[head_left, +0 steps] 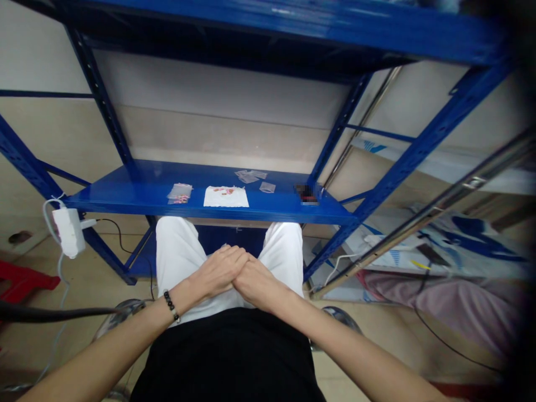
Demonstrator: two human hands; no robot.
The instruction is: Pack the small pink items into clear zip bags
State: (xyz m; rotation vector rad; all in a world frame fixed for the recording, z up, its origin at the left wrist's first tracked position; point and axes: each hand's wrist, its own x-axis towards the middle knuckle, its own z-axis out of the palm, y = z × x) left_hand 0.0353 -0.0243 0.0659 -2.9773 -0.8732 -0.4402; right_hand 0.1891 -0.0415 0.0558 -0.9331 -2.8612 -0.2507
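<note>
Shelving [218, 212], twelve o'clock: uniform blue. Sheet [213, 198]: white; small pieces [229, 191] on it, pink and orange. Shirt [234, 357], six o'clock: plain black. Trousers [176, 251], near six: plain white. Bracelet [170, 304], between seven and eight: mainly black. Power strip [69, 231], nine o'clock: white. Cloth [452, 304], four o'clock: dusty pink.

Paper [226, 201] between pouches [180, 194] [267, 187] on shelf [276, 209].

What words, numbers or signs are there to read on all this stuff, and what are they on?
None that I can read.
Blue-and-white wrapping on the right: blue shapes, too blurred to tell if any are letters.
White plug block: no readable text.
Dark thing on the blue shelf: too blurred.
Clear bag with pink bits: no readable label.
</note>
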